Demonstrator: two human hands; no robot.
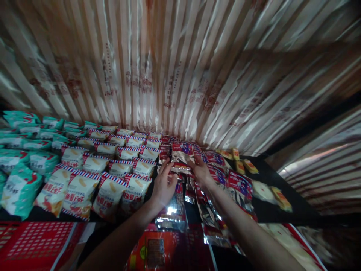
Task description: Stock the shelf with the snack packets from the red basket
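A red, purple and silver snack packet (182, 152) lies tilted between my hands, over other packets of its kind. My right hand (200, 172) has its fingers closed on the packet's lower right edge. At the lower left edge, my left hand (164, 185) curls its fingers against the packet, thumb raised in front. Below my hands, more of these shiny packets (172, 210) stand toward the shelf's front. To the right a similar packet (239, 184) leans among its row. The undersides of my fingers are hidden.
White snack bags with striped tops (81, 190) stand in rows at left, with teal bags (21, 192) beyond them. Small yellow packs (250, 166) sit right on the black shelf (293, 188). Red baskets (34, 241) are below in front. Pleated printed sheeting (169, 67) hangs behind.
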